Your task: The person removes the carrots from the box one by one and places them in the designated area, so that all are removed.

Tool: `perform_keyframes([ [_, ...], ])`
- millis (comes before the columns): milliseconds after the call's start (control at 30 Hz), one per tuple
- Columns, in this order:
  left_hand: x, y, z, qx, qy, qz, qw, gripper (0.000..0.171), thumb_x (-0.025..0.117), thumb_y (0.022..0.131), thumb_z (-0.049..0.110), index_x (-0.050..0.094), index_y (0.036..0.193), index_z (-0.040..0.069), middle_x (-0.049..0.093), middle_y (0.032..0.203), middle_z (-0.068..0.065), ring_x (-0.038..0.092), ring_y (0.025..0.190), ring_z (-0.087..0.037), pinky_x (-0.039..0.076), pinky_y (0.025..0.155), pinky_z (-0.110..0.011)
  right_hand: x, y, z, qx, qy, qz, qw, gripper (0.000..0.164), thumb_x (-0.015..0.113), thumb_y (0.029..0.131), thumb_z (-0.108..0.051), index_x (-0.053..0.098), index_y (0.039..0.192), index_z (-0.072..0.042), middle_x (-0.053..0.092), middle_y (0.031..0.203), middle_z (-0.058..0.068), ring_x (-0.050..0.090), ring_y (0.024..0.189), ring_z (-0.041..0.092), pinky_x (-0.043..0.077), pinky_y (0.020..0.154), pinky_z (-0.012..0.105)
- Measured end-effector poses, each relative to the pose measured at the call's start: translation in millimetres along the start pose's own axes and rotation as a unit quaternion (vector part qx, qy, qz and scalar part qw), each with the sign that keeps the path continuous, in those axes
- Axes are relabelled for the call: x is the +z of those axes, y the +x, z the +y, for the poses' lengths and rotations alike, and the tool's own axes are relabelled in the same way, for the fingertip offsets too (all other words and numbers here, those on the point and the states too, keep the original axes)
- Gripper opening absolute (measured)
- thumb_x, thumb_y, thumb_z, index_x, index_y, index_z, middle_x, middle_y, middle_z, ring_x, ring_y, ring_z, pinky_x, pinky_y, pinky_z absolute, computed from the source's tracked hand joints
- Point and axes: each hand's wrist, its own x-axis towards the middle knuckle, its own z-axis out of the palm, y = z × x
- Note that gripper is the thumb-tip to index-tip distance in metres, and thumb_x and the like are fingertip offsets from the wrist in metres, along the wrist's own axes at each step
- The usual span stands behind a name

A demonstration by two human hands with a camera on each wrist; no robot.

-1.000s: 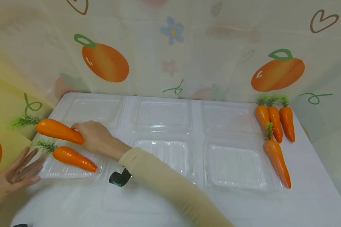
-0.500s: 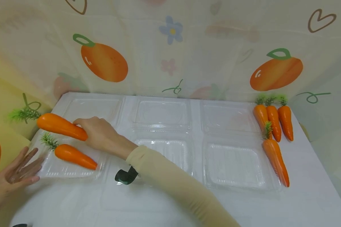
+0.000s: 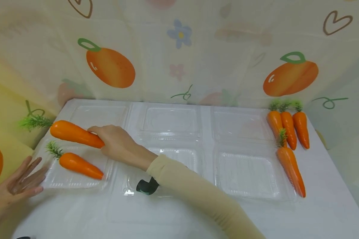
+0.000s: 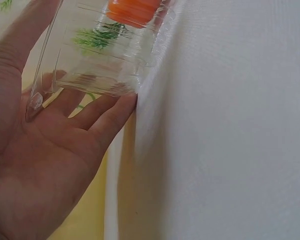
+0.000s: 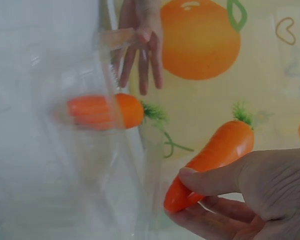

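Observation:
My right hand (image 3: pixel 116 144) pinches an orange carrot (image 3: pixel 73 132) near its tapered tip, thumb on one side and fingers on the other; its green leafy top points left. This carrot hangs above the left clear plastic container (image 3: pixel 67 185). A second carrot (image 3: pixel 79 166) lies in that container, leaves toward the back left. At the container's left side is my left hand (image 3: pixel 15 192), fingers spread and fairly straight. In the left wrist view, its fingertips (image 4: pixel 122 102) touch the clear wall, with the thumb along the other side of the corner.
Two more open clear containers stand on the white table, one in the middle (image 3: pixel 164 196) and one at right (image 3: pixel 251 196), lids folded back. A carrot (image 3: pixel 291 171) lies across the right container's edge. Several carrots (image 3: pixel 301 129) lie at the back right. A printed curtain (image 3: pixel 227 59) hangs behind.
My right hand has lifted the held carrot a little and carried it to the right. The left hand and the carrot in the container stay about where they were.

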Motion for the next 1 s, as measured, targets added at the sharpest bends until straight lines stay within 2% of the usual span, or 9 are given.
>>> perform_keyframes([
  [200,2.7,-0.1,-0.1,0.011,0.005,-0.002,0.9999,0.095,0.038,0.089,-0.03,-0.001,0.159,0.022,0.028,0.158,0.016,0.052,0.126,-0.004,0.05,0.091,-0.018,-3,-11,14,0.008,0.021,0.022,1.0,0.054,0.061,0.089,-0.002,0.053,0.141,-0.015,0.065,0.12,-0.007,0.057,0.099,0.004,0.041,0.086,0.009],
  [467,5.9,-1.2,0.3,0.003,0.03,0.02,0.9994,0.096,0.04,0.089,-0.029,0.0,0.159,0.023,0.026,0.159,0.016,0.053,0.123,-0.001,0.05,0.089,-0.016,-3,-28,21,0.032,0.071,0.014,0.997,0.057,0.064,0.09,-0.002,0.051,0.143,-0.017,0.064,0.124,-0.006,0.058,0.106,0.004,0.043,0.086,0.009],
  [600,7.2,-2.2,0.9,0.004,0.014,0.016,0.9998,0.095,0.039,0.089,-0.029,-0.001,0.158,0.023,0.026,0.159,0.016,0.053,0.124,-0.002,0.05,0.09,-0.016,-1,-34,24,0.035,0.081,0.02,0.996,0.058,0.067,0.089,-0.004,0.05,0.144,-0.017,0.064,0.125,-0.006,0.058,0.105,0.004,0.043,0.085,0.008],
  [833,6.5,-1.1,-0.3,0.002,0.02,0.014,0.9997,0.095,0.039,0.09,-0.028,-0.002,0.158,0.023,0.025,0.16,0.015,0.053,0.124,-0.001,0.05,0.089,-0.016,2,-49,30,0.036,0.102,0.05,0.993,0.057,0.068,0.089,-0.003,0.052,0.142,-0.016,0.066,0.119,-0.004,0.058,0.1,0.005,0.044,0.083,0.008],
  [1000,2.1,-0.4,0.3,0.005,0.022,-0.004,0.9997,0.095,0.038,0.09,-0.029,-0.004,0.158,0.022,0.023,0.16,0.016,0.051,0.125,-0.001,0.049,0.091,-0.015,3,-56,33,0.037,0.11,0.059,0.991,0.058,0.068,0.088,-0.002,0.052,0.142,-0.015,0.066,0.12,-0.003,0.059,0.099,0.005,0.044,0.084,0.008],
])
